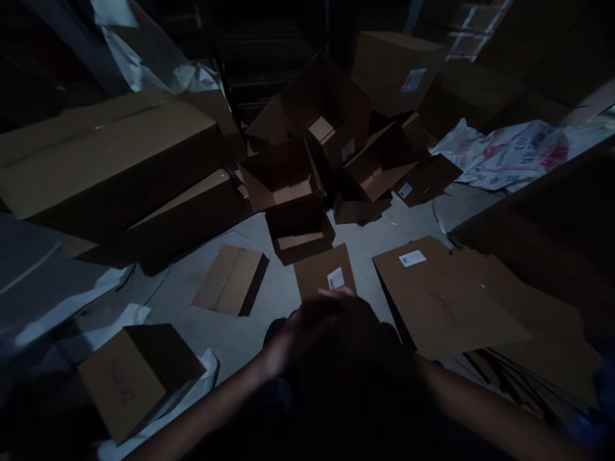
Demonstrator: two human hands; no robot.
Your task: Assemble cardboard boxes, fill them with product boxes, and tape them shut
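Note:
In the dim light, my left hand (300, 330) and my right hand (353, 320) come together low in the middle, in front of my body. Their fingers overlap in shadow and are blurred, so I cannot make out whether they hold anything. Just beyond them on the floor lies a brown cardboard piece (314, 272) with a white label. Behind it stands an open carton (300, 234). A closed flat box (230, 280) rests to the left of my hands.
Flattened cardboard sheets (446, 298) are stacked at the right. Long boxes (110, 147) fill the left. Several open cartons (283, 173) are heaped ahead, beside a printed white sack (523, 153). A marked box (122, 384) sits at the lower left.

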